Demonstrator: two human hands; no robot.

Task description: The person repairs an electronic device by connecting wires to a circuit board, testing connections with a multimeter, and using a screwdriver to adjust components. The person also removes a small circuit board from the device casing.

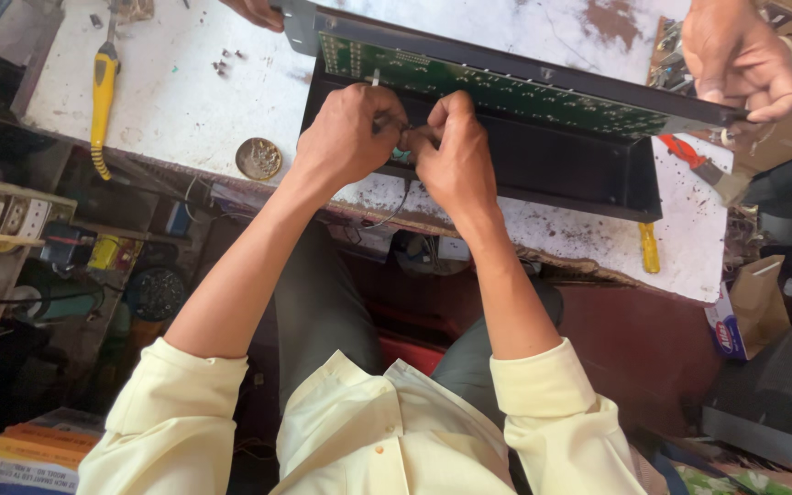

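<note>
Head view, both hands' fingers [387,124] pinched, green circuit board [506,92]

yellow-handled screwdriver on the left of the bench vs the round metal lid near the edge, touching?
Apart. The head view shows bare white tabletop between the yellow-handled screwdriver and the round metal lid; the screwdriver's tip ends left of the lid.

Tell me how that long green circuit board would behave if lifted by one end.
The circuit board is long and thin, so it would probably flex or sag. It looks light. Likely fragile: another person's hand steadies its far end.
</note>
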